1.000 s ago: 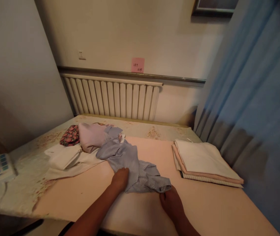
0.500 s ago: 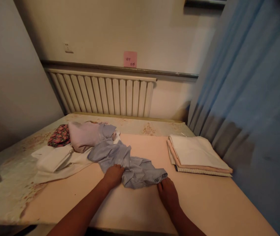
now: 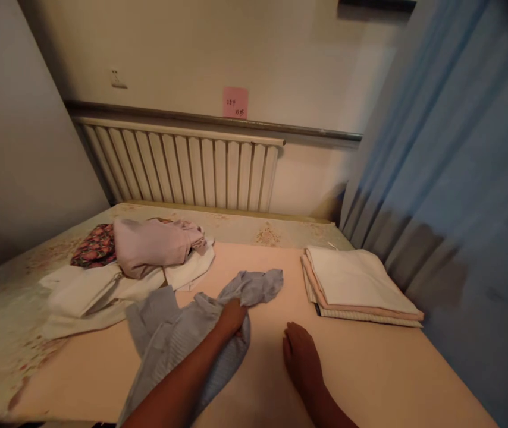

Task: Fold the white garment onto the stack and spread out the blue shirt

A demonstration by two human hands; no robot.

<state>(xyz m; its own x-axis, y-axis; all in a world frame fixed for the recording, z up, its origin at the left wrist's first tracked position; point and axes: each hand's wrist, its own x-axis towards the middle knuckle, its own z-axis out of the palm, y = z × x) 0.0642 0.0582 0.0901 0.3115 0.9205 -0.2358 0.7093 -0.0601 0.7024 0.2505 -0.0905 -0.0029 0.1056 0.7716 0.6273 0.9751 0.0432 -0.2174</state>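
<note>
A crumpled blue-grey striped shirt (image 3: 182, 333) lies across the peach cloth on the table, with one sleeve stretching up and to the right. My left hand (image 3: 232, 318) is closed on the shirt near the base of that sleeve, and my forearm crosses over the fabric. To the right, apart from the shirt, my right hand (image 3: 302, 355) hovers low over or rests on the peach cloth (image 3: 352, 356). It holds nothing, its thumb a little apart from the slightly bent fingers.
A heap of clothes at the left holds a pink garment (image 3: 147, 246), a red floral one (image 3: 96, 246) and white ones (image 3: 78, 288). Folded cloths (image 3: 361, 279) are stacked at the right, beside a blue curtain (image 3: 468, 196). A radiator (image 3: 182, 166) stands behind the table.
The shirt has come away from the heap towards me, its body now spread at the lower left. My left hand has shifted slightly right with it. My right hand has let go of its end.
</note>
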